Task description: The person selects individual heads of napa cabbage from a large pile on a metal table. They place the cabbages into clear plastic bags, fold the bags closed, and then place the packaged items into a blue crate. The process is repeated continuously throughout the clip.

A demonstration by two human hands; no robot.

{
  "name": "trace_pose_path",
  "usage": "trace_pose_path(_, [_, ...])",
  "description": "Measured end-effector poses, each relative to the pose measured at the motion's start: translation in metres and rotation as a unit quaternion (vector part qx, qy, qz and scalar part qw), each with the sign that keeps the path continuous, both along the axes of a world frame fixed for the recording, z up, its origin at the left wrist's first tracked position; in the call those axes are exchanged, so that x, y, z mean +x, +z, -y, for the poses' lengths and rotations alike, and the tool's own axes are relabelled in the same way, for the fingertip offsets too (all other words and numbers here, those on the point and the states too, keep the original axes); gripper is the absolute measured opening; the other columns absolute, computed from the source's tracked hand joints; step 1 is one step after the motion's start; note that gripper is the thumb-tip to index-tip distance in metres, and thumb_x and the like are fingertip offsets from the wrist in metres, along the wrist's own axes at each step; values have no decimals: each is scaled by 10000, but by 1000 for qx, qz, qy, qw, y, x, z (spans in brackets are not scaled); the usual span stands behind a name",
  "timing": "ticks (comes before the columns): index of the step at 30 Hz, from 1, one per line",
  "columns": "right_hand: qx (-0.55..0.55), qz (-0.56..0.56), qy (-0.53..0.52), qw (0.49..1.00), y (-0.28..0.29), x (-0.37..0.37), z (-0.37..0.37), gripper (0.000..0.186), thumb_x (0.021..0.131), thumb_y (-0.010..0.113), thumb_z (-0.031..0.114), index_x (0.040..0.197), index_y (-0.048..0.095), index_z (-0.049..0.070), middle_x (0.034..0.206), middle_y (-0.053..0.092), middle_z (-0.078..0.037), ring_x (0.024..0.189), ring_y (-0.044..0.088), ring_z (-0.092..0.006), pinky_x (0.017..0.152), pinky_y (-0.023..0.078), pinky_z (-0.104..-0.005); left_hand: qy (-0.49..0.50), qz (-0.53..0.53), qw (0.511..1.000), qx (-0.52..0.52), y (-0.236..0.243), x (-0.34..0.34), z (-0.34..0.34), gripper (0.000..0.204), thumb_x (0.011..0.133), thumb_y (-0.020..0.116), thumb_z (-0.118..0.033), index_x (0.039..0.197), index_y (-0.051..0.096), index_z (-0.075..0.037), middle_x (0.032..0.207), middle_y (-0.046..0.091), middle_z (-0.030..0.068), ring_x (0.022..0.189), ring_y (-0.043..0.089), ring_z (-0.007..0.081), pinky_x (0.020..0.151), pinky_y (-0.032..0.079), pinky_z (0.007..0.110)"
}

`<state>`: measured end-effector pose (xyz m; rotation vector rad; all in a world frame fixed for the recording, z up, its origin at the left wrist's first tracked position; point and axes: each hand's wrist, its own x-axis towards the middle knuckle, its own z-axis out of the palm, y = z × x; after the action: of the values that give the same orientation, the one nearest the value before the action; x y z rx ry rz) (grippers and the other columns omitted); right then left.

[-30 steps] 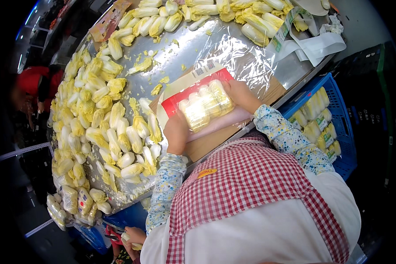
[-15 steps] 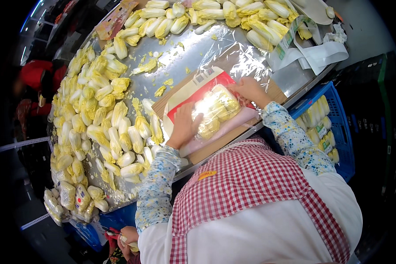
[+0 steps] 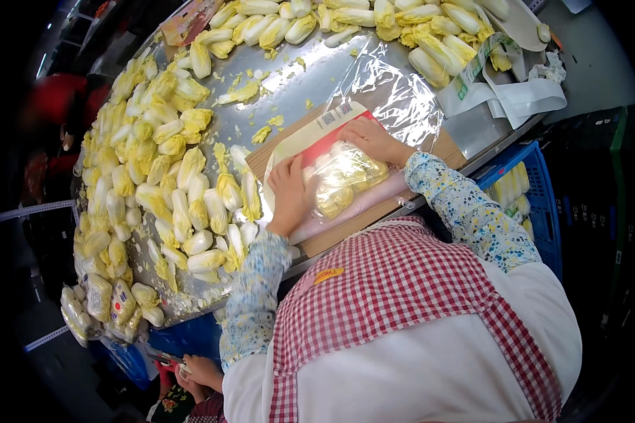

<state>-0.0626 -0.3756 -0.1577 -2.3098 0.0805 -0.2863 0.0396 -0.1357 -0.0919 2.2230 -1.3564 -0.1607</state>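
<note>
On a brown board [image 3: 324, 242] at the table's near edge lies a clear plastic bag [image 3: 351, 174] with several small yellow-white napa cabbages inside. The bag has a red panel and a cream printed flap at its far side, and a pale pink strip along its near side. My left hand [image 3: 291, 196] is on the bag's left part, fingers bent and gripping the film. My right hand [image 3: 377, 143] reaches over the red panel at the far side, its fingers together and closed on the bag. Its fingertips are partly hidden by glare.
Loose napa cabbages [image 3: 159, 162] heap on the metal table [image 3: 303, 77] at left, with more along the far edge. Shiny clear film [image 3: 395, 77] lies beyond the board. White label strips [image 3: 522, 99] and a blue crate [image 3: 543, 204] are at right. Another person's hands [image 3: 197, 374] work at lower left.
My right hand has moved left and away from me, from the bag's right end onto the red panel. My left fingers have bent more. The view has shifted slightly.
</note>
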Motion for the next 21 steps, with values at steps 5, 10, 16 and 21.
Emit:
trace_pose_path(5, [-21,-60,-10,998,11,6,-2,299,1000,453,290,1052,656,76,1060,625,-116,1071,526,-291,953,402,-397,-130,102,986,39,8,-48,-5,500,809,712,-263,1290,587,-203,1264,510,123,1193,462,316,1023,310,519])
trace_pose_path(10, [-48,-65,30,996,2,18,17,349,1011,417,332,1010,637,61,987,647,-127,881,586,-337,813,471,-421,-163,59,984,-49,17,-3,3,490,840,665,-82,1320,571,-115,1210,593,104,1113,557,287,1002,420,418])
trace_pose_path(16, [351,-277,-52,893,129,25,23,801,969,172,711,887,641,67,649,534,1,533,439,-93,508,363,-216,23,-598,794,-103,44,69,3,395,1017,509,-202,1393,480,-83,1308,585,88,1186,572,185,962,507,374])
trace_pose_path(21, [369,-203,-119,899,138,-2,22,708,989,240,672,800,588,85,606,474,22,491,365,-69,485,305,-219,25,-742,656,-136,61,47,7,551,1039,420,-422,1449,373,-57,1381,523,92,1209,564,198,986,505,379])
